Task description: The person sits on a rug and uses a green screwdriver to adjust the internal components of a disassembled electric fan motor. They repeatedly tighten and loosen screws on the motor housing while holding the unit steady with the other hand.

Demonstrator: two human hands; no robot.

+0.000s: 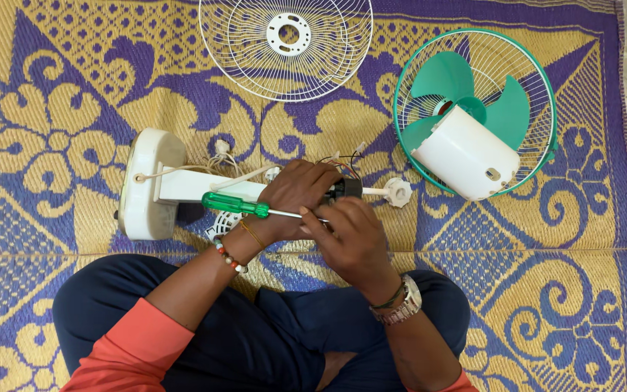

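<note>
Mat (52, 87) patterned yellow and purple; screwdriver (235, 205) handle green; fan blades (466, 98) teal; grille (287, 45) white.

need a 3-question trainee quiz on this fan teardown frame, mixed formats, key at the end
1. True or false: the green fan blade lies inside the green-rimmed grille.
2. Which hand grips the fan motor? A) left hand B) right hand C) neither
3. Fill in: the screwdriver has a ____ handle.

Key: 1 true; 2 A; 3 green. The white grille lies apart at the top of the mat.
</note>
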